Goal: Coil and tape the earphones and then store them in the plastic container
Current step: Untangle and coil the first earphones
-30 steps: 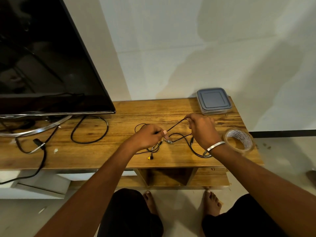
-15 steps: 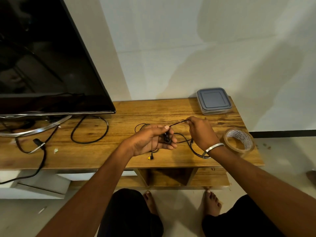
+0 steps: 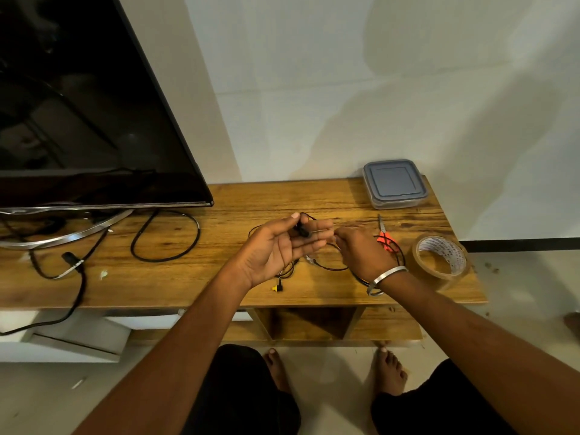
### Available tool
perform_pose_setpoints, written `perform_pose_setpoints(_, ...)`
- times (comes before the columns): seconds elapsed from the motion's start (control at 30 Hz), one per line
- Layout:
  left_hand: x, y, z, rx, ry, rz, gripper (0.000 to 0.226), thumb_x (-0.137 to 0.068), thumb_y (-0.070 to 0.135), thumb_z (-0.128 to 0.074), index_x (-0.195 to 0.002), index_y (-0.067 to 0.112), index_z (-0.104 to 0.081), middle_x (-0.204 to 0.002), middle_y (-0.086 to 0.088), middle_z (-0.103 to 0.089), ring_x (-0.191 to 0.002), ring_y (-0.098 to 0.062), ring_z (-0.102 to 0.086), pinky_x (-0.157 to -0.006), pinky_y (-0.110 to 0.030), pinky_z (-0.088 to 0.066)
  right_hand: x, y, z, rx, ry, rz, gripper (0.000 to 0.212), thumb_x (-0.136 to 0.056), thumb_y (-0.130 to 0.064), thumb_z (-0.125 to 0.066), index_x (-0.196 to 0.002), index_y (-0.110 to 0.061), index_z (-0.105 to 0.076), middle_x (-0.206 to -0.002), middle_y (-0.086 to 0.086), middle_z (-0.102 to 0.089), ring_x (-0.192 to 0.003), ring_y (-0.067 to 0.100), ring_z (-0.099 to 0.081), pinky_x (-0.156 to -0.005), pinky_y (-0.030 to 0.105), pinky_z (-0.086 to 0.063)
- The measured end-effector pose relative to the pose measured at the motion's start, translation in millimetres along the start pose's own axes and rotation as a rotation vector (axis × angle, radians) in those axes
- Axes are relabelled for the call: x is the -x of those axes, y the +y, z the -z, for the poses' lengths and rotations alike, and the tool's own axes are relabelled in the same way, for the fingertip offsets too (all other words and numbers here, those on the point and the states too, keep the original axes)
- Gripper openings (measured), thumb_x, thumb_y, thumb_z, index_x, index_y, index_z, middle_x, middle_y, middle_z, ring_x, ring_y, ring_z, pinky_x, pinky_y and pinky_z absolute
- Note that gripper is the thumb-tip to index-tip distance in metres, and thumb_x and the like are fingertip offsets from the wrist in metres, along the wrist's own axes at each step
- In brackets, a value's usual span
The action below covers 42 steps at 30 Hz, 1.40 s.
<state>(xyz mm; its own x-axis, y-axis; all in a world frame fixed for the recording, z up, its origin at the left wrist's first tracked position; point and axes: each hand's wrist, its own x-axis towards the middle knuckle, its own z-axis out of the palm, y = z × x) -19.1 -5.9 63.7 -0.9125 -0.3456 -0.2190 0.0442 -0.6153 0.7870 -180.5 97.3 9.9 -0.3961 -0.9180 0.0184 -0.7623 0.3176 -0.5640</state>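
Note:
Black earphones (image 3: 326, 266) lie in loose loops on the wooden TV table (image 3: 238, 277), their yellow plug (image 3: 276, 288) near the front edge. My left hand (image 3: 279, 249) is palm up above the cable, thumb pinning a black earbud against the straight fingers. My right hand (image 3: 361, 255) pinches the cable just right of those fingertips. The plastic container (image 3: 394, 183), lid on, sits at the back right. A roll of brown tape (image 3: 441, 257) stands at the right edge.
Orange-handled scissors (image 3: 385, 235) lie between my right hand and the container. A large TV (image 3: 78, 105) fills the left, with black cables (image 3: 163, 237) looped beside its stand. My bare feet are on the floor below the table's front edge.
My left hand turned palm up and straightened its fingers with the earbud under the thumb. My right hand moved down and left, nearer the left fingertips, uncovering the scissors.

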Motion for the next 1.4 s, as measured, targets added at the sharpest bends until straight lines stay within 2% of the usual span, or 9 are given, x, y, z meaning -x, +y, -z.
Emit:
perform_pose_setpoints(0.1, -1, 2, 0, 0.036, 0.017, -0.056, 0.025, -0.102, 0.020, -0.036, -0.090, 0.009, -0.055, -0.131, -0.026, -0.057, -0.123, -0.034, -0.057, -0.100, -0.038, -0.051, 4, -2, -3, -0.008, -0.055, 0.031, 0.025, -0.100, -0.017, -0.042, -0.105, -0.005, -0.063, -0.089, 0.012, -0.068, -0.080, 0.028, -0.061, -0.054, 0.022, -0.028)
perform_pose_setpoints(0.2, -3, 1, 2, 0.029, 0.028, -0.089, 0.022, -0.101, 0.021, -0.039, -0.092, 0.010, -0.055, -0.135, -0.024, -0.055, -0.126, -0.034, -0.055, -0.103, -0.042, -0.048, 7, -2, -8, -0.032, -0.113, 0.040, 0.028, -0.100, -0.021, -0.041, -0.108, -0.005, -0.063, -0.091, 0.011, -0.069, -0.072, 0.021, -0.055, -0.059, 0.023, -0.031)
perform_pose_setpoints(0.47, -9, -6, 6, -0.052, 0.123, -0.139, 0.020, -0.101, 0.023, -0.042, -0.096, 0.013, -0.058, -0.139, -0.011, -0.056, -0.127, -0.029, -0.055, -0.109, -0.047, -0.040, 15, -10, -21, -0.047, -0.254, 0.081, 0.025, -0.098, -0.023, -0.046, -0.079, -0.010, -0.057, -0.066, -0.004, -0.053, -0.062, 0.015, -0.048, -0.063, 0.030, -0.035)
perform_pose_setpoints(0.63, -13, -8, 8, -0.099, 0.226, -0.166, 0.021, -0.100, 0.023, -0.044, -0.097, 0.018, -0.063, -0.138, -0.002, -0.058, -0.132, -0.023, -0.049, -0.113, -0.050, -0.034, 19, -17, -26, -0.019, -0.297, 0.204, 0.030, -0.096, -0.028, -0.049, -0.085, -0.007, -0.067, -0.082, -0.001, -0.052, -0.075, 0.011, -0.045, -0.067, 0.021, -0.028)
perform_pose_setpoints(0.87, -11, -13, 13, -0.285, 0.315, -0.143, 0.027, -0.096, 0.029, -0.052, -0.080, 0.031, -0.074, -0.132, 0.010, -0.062, -0.135, -0.018, -0.043, -0.116, -0.048, -0.026, 24, -21, -27, -0.083, -0.287, 0.335, 0.036, -0.094, -0.033, -0.050, -0.076, -0.007, -0.066, -0.088, 0.006, -0.058, -0.086, 0.018, -0.053, -0.081, 0.034, -0.040)
perform_pose_setpoints(1.0, -8, -16, 16, -0.414, 0.330, -0.137, 0.032, -0.099, 0.026, -0.049, -0.079, 0.033, -0.073, -0.129, 0.014, -0.063, -0.135, -0.015, -0.043, -0.112, -0.045, -0.025, 25, -25, -20, -0.194, -0.322, 0.293, 0.033, -0.094, -0.034, -0.050, -0.076, -0.009, -0.060, -0.075, 0.004, -0.066, -0.074, 0.019, -0.059, -0.074, 0.032, -0.045)
perform_pose_setpoints(1.07, -7, -18, 18, -0.465, 0.321, -0.133, 0.030, -0.100, 0.023, -0.048, -0.081, 0.028, -0.071, -0.127, 0.012, -0.064, -0.129, -0.009, -0.048, -0.110, -0.041, -0.029, 27, -26, -17, -0.266, -0.319, 0.252, 0.028, -0.092, -0.035, -0.050, -0.078, -0.012, -0.057, -0.073, 0.004, -0.068, -0.069, 0.022, -0.062, -0.068, 0.040, -0.051)
perform_pose_setpoints(1.23, -8, -25, 27, -0.644, 0.272, -0.151, 0.025, -0.099, 0.021, -0.052, -0.085, 0.026, -0.072, -0.124, 0.005, -0.067, -0.123, -0.003, -0.054, -0.109, -0.037, -0.036, 27, -23, -12, -0.459, -0.289, 0.169, 0.014, -0.094, -0.022, -0.053, -0.089, -0.009, -0.054, -0.078, 0.011, -0.070, -0.073, 0.028, -0.068, -0.074, 0.047, -0.055)
perform_pose_setpoints(1.4, -10, -32, 36, -0.730, 0.259, -0.155, 0.024, -0.098, 0.019, -0.055, -0.087, 0.029, -0.074, -0.115, 0.001, -0.071, -0.118, -0.010, -0.060, -0.109, -0.041, -0.041, 26, -22, -6, -0.619, -0.231, 0.134, 0.012, -0.095, -0.010, -0.052, -0.088, 0.000, -0.054, -0.074, 0.015, -0.064, -0.070, 0.020, -0.064, -0.068, 0.032, -0.054)
